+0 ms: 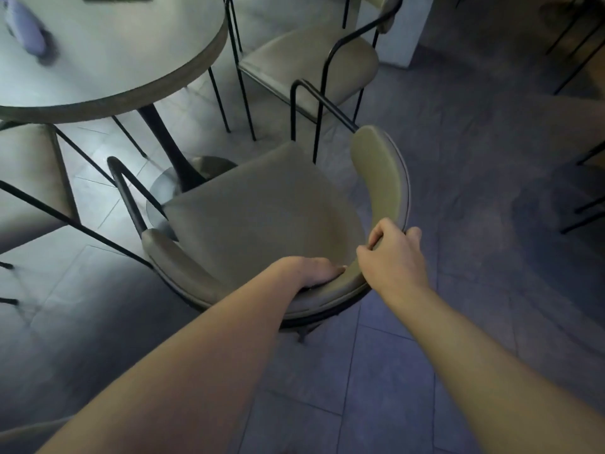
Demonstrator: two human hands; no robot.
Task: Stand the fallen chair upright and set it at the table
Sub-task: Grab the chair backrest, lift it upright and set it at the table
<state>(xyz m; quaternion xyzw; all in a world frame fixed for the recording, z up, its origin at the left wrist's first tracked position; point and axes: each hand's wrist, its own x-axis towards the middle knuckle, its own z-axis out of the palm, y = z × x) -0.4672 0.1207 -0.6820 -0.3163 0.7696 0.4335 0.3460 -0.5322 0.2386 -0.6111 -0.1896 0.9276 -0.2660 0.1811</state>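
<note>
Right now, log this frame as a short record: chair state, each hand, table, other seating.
chair: upright on the floor, seat facing the table, not yet tucked under
left hand: gripping the curved backrest from above
right hand: gripping the backrest further round its right side
table: round, pedestal base, just ahead of the chair
other seating: second chair to the right of the table

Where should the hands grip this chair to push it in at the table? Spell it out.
Grip the curved padded backrest of the chair from behind, as the left hand and right hand do now. It wraps the seat's rear, faces the person, and its top edge gives both hands purchase toward the table.
</note>
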